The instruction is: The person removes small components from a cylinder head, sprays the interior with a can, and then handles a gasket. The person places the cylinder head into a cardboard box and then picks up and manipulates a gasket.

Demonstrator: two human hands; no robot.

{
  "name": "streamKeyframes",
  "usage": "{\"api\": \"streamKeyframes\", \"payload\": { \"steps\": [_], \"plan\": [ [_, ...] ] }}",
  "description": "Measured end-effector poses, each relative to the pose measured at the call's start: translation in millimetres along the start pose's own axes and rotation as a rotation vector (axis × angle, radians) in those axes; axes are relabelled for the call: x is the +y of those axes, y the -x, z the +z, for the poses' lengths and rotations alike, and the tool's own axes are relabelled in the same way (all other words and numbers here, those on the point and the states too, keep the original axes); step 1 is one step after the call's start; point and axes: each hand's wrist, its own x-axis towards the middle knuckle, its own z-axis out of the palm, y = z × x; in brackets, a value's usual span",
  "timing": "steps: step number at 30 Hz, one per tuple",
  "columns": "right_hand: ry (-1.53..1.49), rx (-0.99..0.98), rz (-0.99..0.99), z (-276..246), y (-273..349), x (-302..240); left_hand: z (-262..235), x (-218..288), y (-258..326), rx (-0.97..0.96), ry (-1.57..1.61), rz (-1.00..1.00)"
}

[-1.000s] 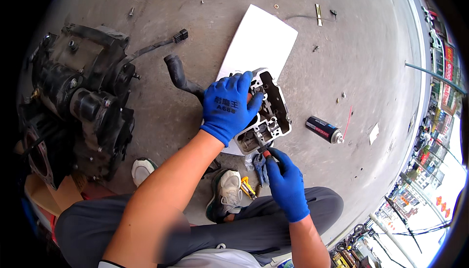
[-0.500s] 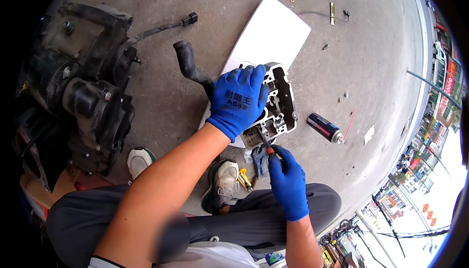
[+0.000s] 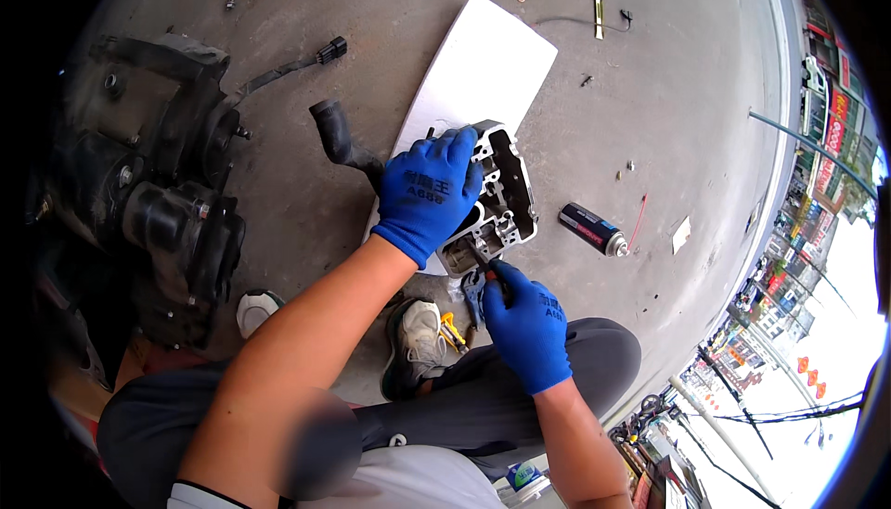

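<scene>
Covering cylinder head (image 3: 506, 198), left hand (image 3: 427, 193) hides half.

Grey concrete floor (image 3: 278, 221) carries everything. A white sheet (image 3: 483, 68) lies upper centre. A spray can (image 3: 592, 229) lies right of centre, an engine block (image 3: 153, 184) at left.

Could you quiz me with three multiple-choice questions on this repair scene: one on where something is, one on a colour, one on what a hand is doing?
1. Where does the spray can lie?
A. on the white sheet
B. on the concrete, right of the metal engine part
C. on the shoe

2. What colour are the gloves?
A. blue
B. yellow
C. black

3. What is the left hand doing?
A. hanging free
B. holding the can
C. pressing on the metal engine part

Answers: B, it lies apart on bare floor; A, both gloves are blue; C, its palm lies on the part.
</scene>
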Motion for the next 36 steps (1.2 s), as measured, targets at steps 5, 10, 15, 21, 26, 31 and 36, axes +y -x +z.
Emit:
{"api": "streamKeyframes", "payload": {
  "steps": [5,10,15,21,26,31,36],
  "plan": [
    [0.034,0.034,-0.008,-2.1,-8.4,-2.3,-4.9,0.4,-9.8,-0.062,-0.041,0.021],
    [0.018,-0.029,0.066,-2.4,-23.1,-8.4,2.7,-5.2,-15.9,-0.051,-0.109,0.015],
    [0.012,-0.059,0.092,-9.9,-23.1,-13.3,4.7,-5.2,-17.1,-0.034,-0.117,0.033],
    [-0.129,-0.045,0.135,-22.1,-15.0,2.6,-1.8,26.9,-18.1,-0.036,-0.158,0.077],
    [-0.085,-0.135,0.069,-52.7,-1.3,4.4,-24.6,33.8,-17.7,-0.154,-0.088,0.010],
    [-0.079,-0.289,-0.110,-90.8,-16.0,62.1,-23.6,20.7,6.8,0.059,0.003,0.246],
    [-0.451,0.000,0.048,4.6,-33.6,214.1,-12.5,68.7,86.0,-0.252,-0.297,0.524]
  ]
}}
